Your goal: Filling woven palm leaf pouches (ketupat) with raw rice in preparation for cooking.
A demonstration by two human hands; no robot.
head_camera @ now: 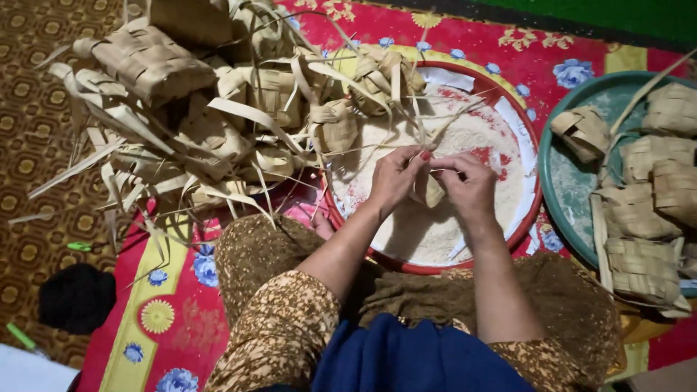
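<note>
**2 hands on 1 small leaf pouch**

The left hand (394, 178) and the right hand (468, 185) meet over the red bowl (524, 218). Both pinch the same small woven pouch (430, 190), which sits between the fingers of the 2 hands. It is mostly hidden, so its opening cannot be seen. Thin leaf strips run up and away from the hands toward the pile.

To do this well, I think the pouch should stay right over the bowl, so any grains that slip fall back in. The left hand should grip gently, so the weave does not bend. The loose strips should be kept out of the way.

The red bowl is right under the hands. It holds pale rice (435, 232) that covers most of the bottom, with some red showing through.

To the right of the right hand is a green tray (563, 189). It holds a bunch of plump woven pouches (642, 268), packed close and touching.

Up and to the left of the left hand lies a big pile of pouches (210, 123) with long strips sticking out, resting on the red mat (174, 290).
</note>
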